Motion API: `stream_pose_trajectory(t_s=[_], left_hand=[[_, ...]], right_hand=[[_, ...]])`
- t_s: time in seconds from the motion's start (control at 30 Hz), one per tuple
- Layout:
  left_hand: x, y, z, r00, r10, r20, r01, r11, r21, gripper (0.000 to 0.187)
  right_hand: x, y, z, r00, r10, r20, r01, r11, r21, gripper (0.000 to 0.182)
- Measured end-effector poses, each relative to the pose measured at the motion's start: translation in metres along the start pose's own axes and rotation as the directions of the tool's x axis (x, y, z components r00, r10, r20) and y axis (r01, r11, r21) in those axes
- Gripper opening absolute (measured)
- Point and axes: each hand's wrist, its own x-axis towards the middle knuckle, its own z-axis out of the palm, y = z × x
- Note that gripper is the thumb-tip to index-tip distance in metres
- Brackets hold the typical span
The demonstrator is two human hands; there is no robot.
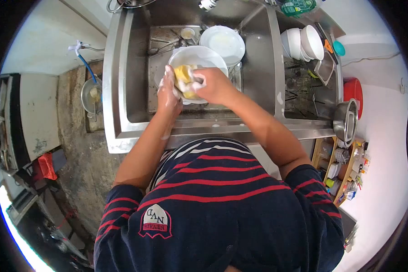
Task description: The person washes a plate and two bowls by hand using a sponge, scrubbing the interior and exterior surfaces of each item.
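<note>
Over the steel sink, my right hand [208, 86] is closed on a yellow sponge [183, 73] covered in white foam. My left hand [168, 94], also foamy, is wrapped at the left side of a small yellowish item [190, 94] against which the sponge rests; its shape is mostly hidden by the fingers. Both hands are just above a large white bowl [199, 54] in the basin. Behind that bowl, to the right, lies a white plate [223, 43]. A small cup [187, 33] and some cutlery [161, 47] are at the basin's back left.
Right of the basin, white bowls [311, 41] and a metal tray [324, 68] stand on a rack. Steel bowls [346, 121] sit at the counter's right end. The sink's front rim [231, 124] runs below my forearms. A green bottle [298, 6] is at the back right.
</note>
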Motion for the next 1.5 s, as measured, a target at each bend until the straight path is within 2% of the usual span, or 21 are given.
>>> stream_pose_trajectory(t_s=[0.17, 0.23, 0.27, 0.37, 0.43, 0.5, 0.57, 0.6, 0.67, 0.7, 0.73, 0.77, 0.83, 0.9, 0.93, 1.03, 1.17, 1.23, 1.4, 1.47, 1.5], left_hand=[[-0.005, 0.001, 0.002, 0.993, -0.057, -0.108, 0.064, 0.996, 0.065, 0.063], [-0.004, 0.000, 0.002, 0.991, -0.086, -0.099, 0.097, 0.989, 0.112, 0.064], [-0.003, -0.002, 0.003, 0.986, -0.123, -0.115, 0.138, 0.983, 0.124, 0.063], [0.001, -0.008, 0.004, 0.988, -0.139, -0.062, 0.146, 0.981, 0.126, 0.060], [-0.001, -0.008, 0.002, 0.994, -0.112, -0.003, 0.111, 0.987, 0.118, 0.058], [-0.012, 0.006, 0.023, 0.988, -0.040, -0.149, 0.068, 0.980, 0.185, 0.051], [-0.005, -0.001, 0.015, 0.989, 0.019, -0.149, 0.009, 0.982, 0.186, 0.048], [-0.001, -0.005, 0.012, 0.985, 0.080, -0.151, -0.051, 0.980, 0.191, 0.045], [0.001, -0.011, 0.007, 0.979, 0.145, -0.145, -0.103, 0.959, 0.262, 0.042], [-0.001, -0.011, 0.007, 0.970, 0.204, -0.133, -0.150, 0.930, 0.335, 0.039], [-0.001, -0.008, 0.007, 0.969, 0.206, -0.137, -0.150, 0.930, 0.336, 0.039], [-0.004, -0.001, 0.009, 0.973, 0.159, -0.166, -0.106, 0.950, 0.294, 0.039], [-0.004, 0.004, 0.004, 0.975, 0.109, -0.194, -0.058, 0.965, 0.255, 0.039], [0.003, 0.000, -0.007, 0.971, 0.113, -0.211, -0.081, 0.984, 0.156, 0.040], [0.004, -0.001, -0.011, 0.988, 0.088, -0.130, -0.068, 0.986, 0.151, 0.043], [0.003, -0.005, -0.001, 0.989, -0.031, -0.145, 0.060, 0.979, 0.196, 0.047], [-0.003, -0.007, 0.009, 0.992, -0.116, -0.049, 0.124, 0.966, 0.228, 0.054], [-0.004, -0.006, 0.006, 0.981, -0.173, -0.088, 0.187, 0.963, 0.193, 0.058], [-0.005, -0.002, 0.005, 0.991, -0.128, -0.023, 0.131, 0.973, 0.188, 0.060], [-0.006, -0.002, 0.009, 0.992, -0.121, -0.027, 0.124, 0.974, 0.191, 0.058], [-0.004, -0.003, 0.011, 0.998, -0.062, -0.031, 0.067, 0.978, 0.197, 0.056]], right_hand=[[-0.016, -0.003, -0.028, 0.967, -0.027, 0.252, 0.075, 0.980, -0.185, 0.034], [-0.020, -0.002, -0.032, 0.935, -0.207, 0.289, 0.279, 0.931, -0.237, 0.031], [-0.020, 0.002, -0.028, 0.936, -0.200, 0.289, 0.273, 0.932, -0.238, 0.031], [-0.011, 0.019, -0.018, 0.875, -0.475, 0.090, 0.473, 0.803, -0.364, 0.029], [-0.004, 0.024, -0.016, 0.881, -0.472, -0.040, 0.365, 0.730, -0.578, 0.031], [-0.003, 0.021, -0.020, 0.918, -0.397, -0.022, 0.294, 0.715, -0.634, 0.027], [-0.012, 0.014, -0.019, 0.995, -0.101, 0.004, 0.077, 0.731, -0.678, 0.016], [-0.017, 0.011, -0.014, 0.995, -0.102, 0.006, 0.079, 0.728, -0.681, 0.016], [-0.024, 0.002, 0.008, 0.988, 0.148, -0.039, -0.150, 0.879, -0.453, 0.019], [-0.025, -0.002, 0.016, 0.988, 0.149, -0.036, -0.149, 0.880, -0.451, 0.019], [-0.025, -0.007, 0.023, 0.977, 0.210, -0.030, -0.212, 0.972, -0.103, 0.023], [-0.025, -0.010, 0.027, 0.965, 0.263, 0.000, -0.254, 0.932, 0.257, 0.027], [-0.033, -0.011, 0.019, 0.972, 0.233, 0.031, -0.233, 0.941, 0.246, 0.032], [-0.045, -0.007, -0.004, 0.998, -0.051, 0.030, 0.057, 0.962, -0.268, 0.030], [-0.046, 0.000, -0.014, 0.998, -0.054, 0.045, 0.068, 0.899, -0.432, 0.028], [-0.033, 0.017, -0.035, 0.999, 0.027, -0.028, -0.038, 0.826, -0.563, 0.036], [-0.013, 0.010, -0.014, 0.971, 0.096, -0.217, -0.176, 0.904, -0.389, 0.046], [-0.009, 0.013, 0.008, 0.927, -0.110, -0.358, 0.037, 0.978, -0.206, 0.053], [-0.009, 0.011, 0.000, 0.951, -0.150, -0.270, 0.100, 0.977, -0.191, 0.048], [-0.009, 0.010, -0.014, 0.998, 0.026, -0.061, -0.051, 0.885, -0.463, 0.039], [-0.009, 0.007, -0.016, 0.998, 0.027, -0.063, -0.054, 0.884, -0.465, 0.039]])
